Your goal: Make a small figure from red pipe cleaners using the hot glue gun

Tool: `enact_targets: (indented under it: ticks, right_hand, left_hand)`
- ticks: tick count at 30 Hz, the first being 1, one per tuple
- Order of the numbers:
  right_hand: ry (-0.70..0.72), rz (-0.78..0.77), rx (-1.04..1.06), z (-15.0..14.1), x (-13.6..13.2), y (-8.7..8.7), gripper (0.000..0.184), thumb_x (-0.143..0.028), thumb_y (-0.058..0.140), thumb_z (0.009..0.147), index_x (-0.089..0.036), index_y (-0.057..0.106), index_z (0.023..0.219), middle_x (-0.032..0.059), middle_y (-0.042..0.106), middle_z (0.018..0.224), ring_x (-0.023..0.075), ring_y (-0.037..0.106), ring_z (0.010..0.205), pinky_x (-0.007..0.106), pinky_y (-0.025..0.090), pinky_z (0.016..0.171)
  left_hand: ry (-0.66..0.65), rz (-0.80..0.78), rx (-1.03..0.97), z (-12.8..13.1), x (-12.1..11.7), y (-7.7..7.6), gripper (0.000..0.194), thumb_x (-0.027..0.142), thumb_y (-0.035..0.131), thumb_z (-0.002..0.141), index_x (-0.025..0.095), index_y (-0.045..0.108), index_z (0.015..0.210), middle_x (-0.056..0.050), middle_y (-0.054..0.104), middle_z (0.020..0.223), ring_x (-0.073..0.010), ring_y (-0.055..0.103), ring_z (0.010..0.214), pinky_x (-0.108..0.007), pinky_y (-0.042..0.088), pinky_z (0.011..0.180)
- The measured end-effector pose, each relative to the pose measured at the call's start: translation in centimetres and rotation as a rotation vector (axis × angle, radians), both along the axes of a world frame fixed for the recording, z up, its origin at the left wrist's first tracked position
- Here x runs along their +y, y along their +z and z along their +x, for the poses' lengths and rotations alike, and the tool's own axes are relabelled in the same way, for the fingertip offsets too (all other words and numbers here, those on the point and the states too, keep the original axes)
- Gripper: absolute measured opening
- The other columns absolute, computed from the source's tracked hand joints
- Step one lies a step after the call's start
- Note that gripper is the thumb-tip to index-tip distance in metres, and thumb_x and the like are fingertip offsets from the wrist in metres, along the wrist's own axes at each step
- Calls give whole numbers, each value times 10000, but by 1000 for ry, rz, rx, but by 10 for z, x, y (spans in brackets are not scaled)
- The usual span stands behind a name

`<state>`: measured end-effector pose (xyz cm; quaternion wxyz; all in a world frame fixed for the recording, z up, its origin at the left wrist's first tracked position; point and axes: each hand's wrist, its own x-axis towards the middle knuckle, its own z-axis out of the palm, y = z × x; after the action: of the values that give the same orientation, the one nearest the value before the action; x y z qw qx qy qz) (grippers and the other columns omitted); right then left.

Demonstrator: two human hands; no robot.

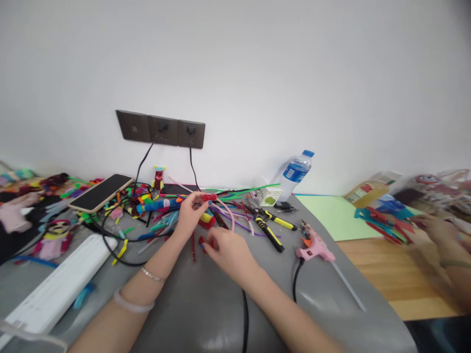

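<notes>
My left hand (pixel 192 210) pinches a red pipe-cleaner piece (pixel 209 197) between thumb and fingers above the grey table. Close by, a pink pipe cleaner (pixel 231 214) curves down toward my right hand (pixel 228 249). That hand is curled with its fingertips together; a small red bit shows at them, too blurred to name. A straight red strip (pixel 193 247) lies between the hands. Just behind them are loose green, purple and white pipe cleaners (pixel 241 223). Yellow-and-black pliers (pixel 270 233) rest to the right of my right hand.
A pink glue gun (pixel 315 249) with its cord lies right. Behind stand a water bottle (pixel 297 169) and small box (pixel 269 196). Left are a phone (pixel 101 192), white power strip (pixel 61 284), black cables and pipe-cleaner figures (pixel 55 238). Another person's hand (pixel 436 230) is far right.
</notes>
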<state>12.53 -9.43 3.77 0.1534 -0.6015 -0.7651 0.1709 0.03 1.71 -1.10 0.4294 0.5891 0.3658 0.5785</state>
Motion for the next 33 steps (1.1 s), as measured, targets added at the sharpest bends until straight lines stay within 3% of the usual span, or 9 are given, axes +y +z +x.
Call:
enact_targets:
  ticks: [3, 5, 7, 11, 14, 17, 21, 26, 33]
  right_hand:
    - [13, -29, -193, -16, 13, -3, 92, -209, 607, 874, -161, 666, 927, 118, 727, 978, 241, 687, 837, 289, 412, 639]
    - [25, -50, -195, -16, 19, -6, 96, -177, 596, 867, -151, 670, 922, 127, 731, 957, 249, 687, 829, 298, 413, 639]
    - [39, -55, -73, -9, 26, -9, 66, -145, 606, 840, -168, 669, 847, 83, 721, 856, 220, 665, 773, 285, 400, 625]
    - [76, -75, 393, 18, 45, -12, 75, -122, 621, 782, -186, 630, 744, -18, 609, 663, 132, 548, 604, 236, 376, 560]
    - [87, -139, 697, 38, 56, -10, 63, -226, 614, 801, -185, 591, 757, -36, 570, 646, 108, 504, 551, 221, 387, 519]
    - [73, -238, 880, 54, 61, -6, 189, -347, 664, 782, -183, 598, 851, -41, 575, 649, 104, 521, 516, 212, 399, 467]
    - [14, -162, 1008, 72, 67, -2, 278, -382, 731, 726, -176, 639, 888, -18, 624, 699, 113, 565, 566, 230, 457, 516]
    - [-148, 14, 1027, 90, 77, -1, 265, -401, 718, 729, -179, 673, 864, -9, 611, 666, 110, 498, 568, 218, 387, 497]
    - [-142, -60, 1105, 83, 79, -7, 264, -407, 725, 701, -198, 634, 834, -10, 626, 678, 136, 567, 616, 238, 435, 552]
  left_hand:
    - [27, -20, 17, -1, 1, 1, 202, 240, 679, 751, 176, 654, 941, -51, 725, 909, -192, 679, 856, -297, 517, 778]
    - [45, -29, 26, -1, 2, 1, 203, 247, 685, 744, 178, 657, 934, -47, 718, 897, -188, 669, 831, -288, 515, 749]
    - [55, -33, 28, -2, 3, 1, 192, 252, 685, 745, 181, 660, 921, -45, 713, 887, -190, 666, 831, -283, 514, 728]
    - [43, -39, 24, -1, 2, 1, 192, 257, 684, 755, 178, 665, 929, -59, 719, 925, -206, 676, 891, -295, 527, 757]
    - [18, -27, 49, 0, 0, 2, 189, 251, 668, 770, 176, 672, 944, -69, 732, 955, -212, 685, 920, -311, 533, 795]
    - [7, -31, 76, 0, -2, 2, 200, 254, 662, 770, 180, 672, 955, -70, 740, 964, -218, 691, 922, -317, 540, 789]
    - [-25, -49, 115, -3, -4, 3, 184, 272, 677, 756, 182, 668, 917, -65, 728, 967, -218, 685, 914, -320, 552, 783]
    - [-58, -71, 122, -7, -7, 8, 172, 259, 705, 740, 185, 670, 892, -65, 711, 965, -224, 682, 945, -334, 567, 813]
    - [-153, -101, 90, 2, -11, 5, 173, 264, 715, 729, 200, 648, 875, -46, 729, 892, -202, 697, 868, -311, 567, 775]
